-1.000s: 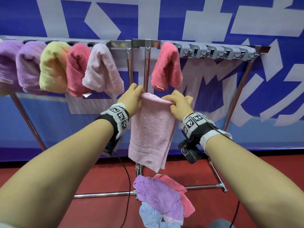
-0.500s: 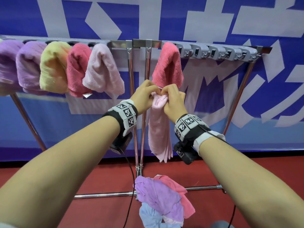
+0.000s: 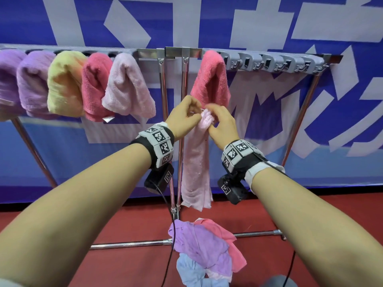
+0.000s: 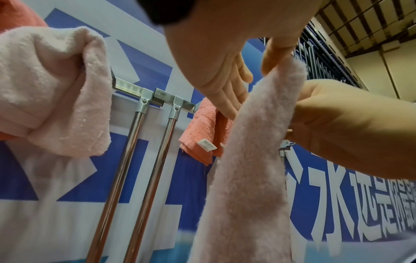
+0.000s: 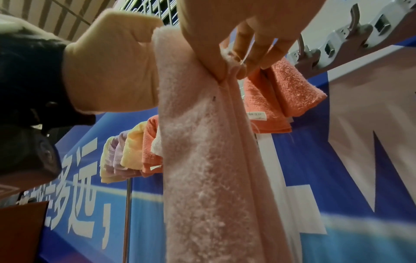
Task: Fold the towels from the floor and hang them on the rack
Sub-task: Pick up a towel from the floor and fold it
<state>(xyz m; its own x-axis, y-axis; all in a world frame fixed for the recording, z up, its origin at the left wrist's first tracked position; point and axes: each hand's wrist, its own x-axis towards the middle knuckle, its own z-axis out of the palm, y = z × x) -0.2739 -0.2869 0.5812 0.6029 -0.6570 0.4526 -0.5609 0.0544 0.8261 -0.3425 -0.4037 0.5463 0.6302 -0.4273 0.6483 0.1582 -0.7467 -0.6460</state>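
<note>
A pale pink towel (image 3: 196,162) is held up in front of the rack (image 3: 182,52), hanging as a narrow, long strip where a second ago it was spread to its full half-width between two hands set apart. The top corners have been brought together, so a lengthwise fold is judged to have just been made. The upper end is pinched by the right hand (image 3: 222,125), thumb and fingers curled onto the doubled edge, as is plain from the right wrist view. The left hand (image 3: 183,117) is kept against the same top end; from its wrist view, the thumb is seen touching the cloth while the other fingers lie fairly straight, so a loosening hold is suggested rather than a firm grip. What is thought to remain for this towel is a fold across its length and then draping over the bar beside the coral towel (image 3: 211,77), where grey clips (image 3: 269,63) stand bare. More towels (image 3: 199,243) are left heaped on the red floor (image 3: 124,264) below.
</note>
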